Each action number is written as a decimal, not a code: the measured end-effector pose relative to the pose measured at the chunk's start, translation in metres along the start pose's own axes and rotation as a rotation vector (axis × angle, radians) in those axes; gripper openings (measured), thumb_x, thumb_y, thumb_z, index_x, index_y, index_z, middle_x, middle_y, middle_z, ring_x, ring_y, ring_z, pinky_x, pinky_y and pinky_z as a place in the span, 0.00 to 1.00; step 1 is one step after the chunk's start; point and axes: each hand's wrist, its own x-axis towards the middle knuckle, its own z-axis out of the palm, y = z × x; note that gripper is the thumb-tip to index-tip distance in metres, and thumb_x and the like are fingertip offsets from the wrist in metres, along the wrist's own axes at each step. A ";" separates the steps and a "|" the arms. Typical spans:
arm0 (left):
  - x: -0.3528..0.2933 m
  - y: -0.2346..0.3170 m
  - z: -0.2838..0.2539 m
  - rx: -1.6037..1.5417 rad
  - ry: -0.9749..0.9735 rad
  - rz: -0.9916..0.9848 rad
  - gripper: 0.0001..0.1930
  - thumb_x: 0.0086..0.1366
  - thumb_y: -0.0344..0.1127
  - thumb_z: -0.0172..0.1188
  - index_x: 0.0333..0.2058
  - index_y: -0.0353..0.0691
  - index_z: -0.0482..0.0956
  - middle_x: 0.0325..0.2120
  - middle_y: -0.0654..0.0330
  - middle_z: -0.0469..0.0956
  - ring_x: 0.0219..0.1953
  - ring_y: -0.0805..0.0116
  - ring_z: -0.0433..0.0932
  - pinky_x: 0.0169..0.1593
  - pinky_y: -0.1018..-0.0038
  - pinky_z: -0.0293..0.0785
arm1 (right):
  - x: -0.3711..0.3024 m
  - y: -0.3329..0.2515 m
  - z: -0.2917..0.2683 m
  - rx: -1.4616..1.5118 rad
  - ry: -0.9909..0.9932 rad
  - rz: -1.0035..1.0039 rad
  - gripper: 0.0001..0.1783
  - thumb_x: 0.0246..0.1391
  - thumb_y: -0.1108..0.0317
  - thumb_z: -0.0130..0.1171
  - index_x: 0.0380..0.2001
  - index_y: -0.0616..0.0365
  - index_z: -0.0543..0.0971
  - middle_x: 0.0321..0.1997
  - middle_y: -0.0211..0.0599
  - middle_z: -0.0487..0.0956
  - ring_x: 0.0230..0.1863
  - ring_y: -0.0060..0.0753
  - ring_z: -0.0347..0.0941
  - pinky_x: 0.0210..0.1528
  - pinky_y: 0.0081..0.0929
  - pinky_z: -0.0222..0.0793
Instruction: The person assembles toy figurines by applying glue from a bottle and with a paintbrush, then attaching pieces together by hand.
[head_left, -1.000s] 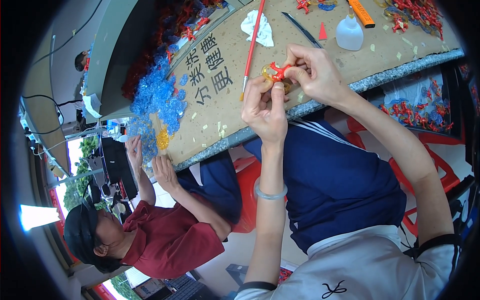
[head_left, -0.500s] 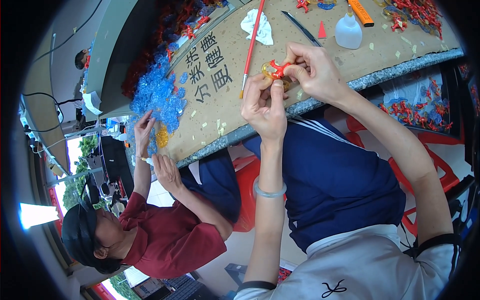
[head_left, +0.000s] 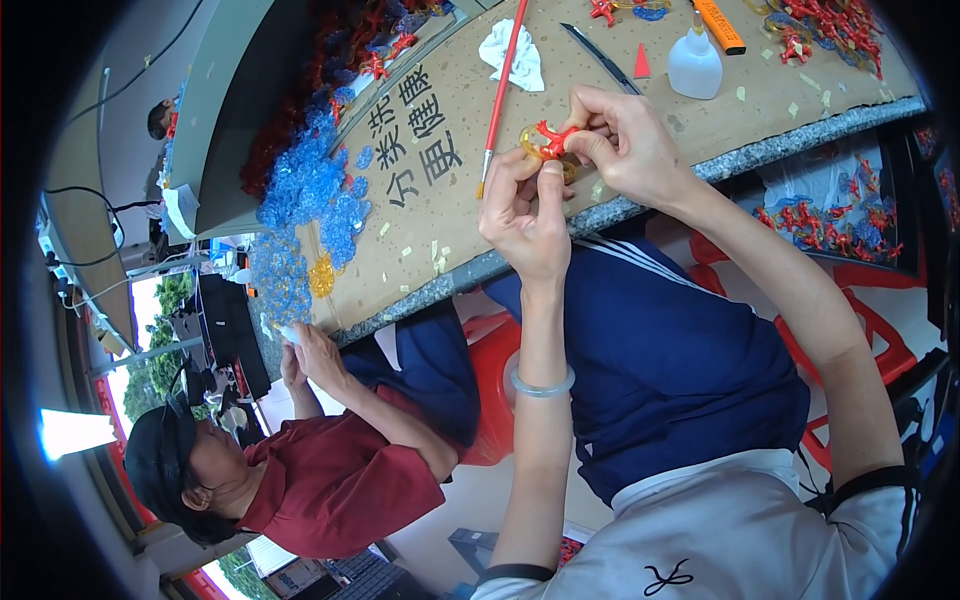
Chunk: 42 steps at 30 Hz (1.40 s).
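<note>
A small red plastic figure (head_left: 552, 143) with clear yellow loop-shaped parts is held up near the front edge of the paper-covered table (head_left: 440, 205). My left hand (head_left: 527, 215) pinches it from below and the left, thumb on the yellow part. From the right, my right hand (head_left: 632, 148) grips the red figure between thumb and fingers. Fingertips hide part of the piece. Close beyond my hands lie a red-handled paintbrush (head_left: 505, 85), dark tweezers (head_left: 602, 60), a red triangle (head_left: 641, 62) and a white squeeze bottle (head_left: 695, 66).
A crumpled tissue (head_left: 512, 55) and orange cutter (head_left: 720, 25) lie farther back. Red figures (head_left: 835, 35) pile at far right; clear blue pieces (head_left: 310, 185) heap at left. A tray of figures (head_left: 830, 225) sits below the edge. A co-worker (head_left: 330, 470) sits at left.
The co-worker's farther hand has drawn back from the blue pile to the other hand, by a small white bottle. My hands keep nearly the same pinch on the figure.
</note>
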 end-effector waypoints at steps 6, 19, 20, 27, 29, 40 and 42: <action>-0.002 -0.002 0.002 -0.017 0.007 -0.008 0.02 0.59 0.18 0.57 0.31 0.25 0.73 0.36 0.56 0.72 0.29 0.74 0.76 0.28 0.80 0.78 | -0.002 0.002 0.002 0.059 0.085 -0.047 0.05 0.47 0.82 0.55 0.22 0.68 0.70 0.17 0.37 0.74 0.21 0.17 0.70 0.22 0.19 0.64; 0.000 -0.003 0.000 0.005 -0.002 0.032 0.03 0.60 0.18 0.57 0.33 0.27 0.74 0.35 0.53 0.75 0.25 0.75 0.75 0.26 0.80 0.76 | -0.002 0.000 0.000 0.046 0.011 0.000 0.06 0.52 0.81 0.53 0.24 0.64 0.68 0.21 0.27 0.71 0.24 0.10 0.65 0.26 0.13 0.63; -0.001 -0.003 0.000 0.010 -0.003 0.036 0.03 0.60 0.18 0.57 0.33 0.27 0.74 0.35 0.53 0.75 0.25 0.75 0.75 0.26 0.80 0.76 | -0.001 0.000 0.001 0.043 0.033 -0.005 0.05 0.50 0.82 0.54 0.24 0.66 0.69 0.19 0.32 0.72 0.23 0.13 0.68 0.25 0.16 0.64; -0.002 -0.003 0.000 0.001 0.009 0.033 0.03 0.60 0.18 0.57 0.33 0.27 0.73 0.34 0.54 0.75 0.25 0.75 0.75 0.26 0.80 0.76 | -0.002 0.000 0.002 0.036 0.057 -0.025 0.04 0.48 0.82 0.54 0.23 0.67 0.70 0.17 0.38 0.74 0.21 0.17 0.70 0.23 0.19 0.64; -0.001 0.000 0.001 -0.025 0.002 -0.006 0.02 0.59 0.17 0.56 0.30 0.26 0.72 0.35 0.56 0.72 0.29 0.74 0.76 0.28 0.81 0.79 | -0.001 0.003 0.001 0.028 0.060 -0.023 0.04 0.48 0.82 0.55 0.23 0.67 0.70 0.17 0.38 0.74 0.21 0.17 0.70 0.22 0.19 0.64; -0.001 -0.001 -0.001 -0.013 -0.009 0.001 0.02 0.58 0.17 0.57 0.30 0.26 0.72 0.35 0.56 0.72 0.30 0.74 0.77 0.28 0.80 0.80 | -0.001 0.003 0.002 0.006 0.068 -0.030 0.05 0.48 0.82 0.55 0.23 0.67 0.70 0.16 0.38 0.74 0.20 0.17 0.70 0.22 0.19 0.63; -0.001 -0.001 0.000 -0.014 -0.007 0.003 0.02 0.58 0.18 0.57 0.30 0.26 0.72 0.35 0.56 0.72 0.30 0.74 0.77 0.28 0.80 0.80 | -0.001 0.005 0.003 0.012 0.081 -0.072 0.05 0.47 0.82 0.55 0.23 0.67 0.70 0.16 0.38 0.74 0.19 0.17 0.69 0.22 0.19 0.63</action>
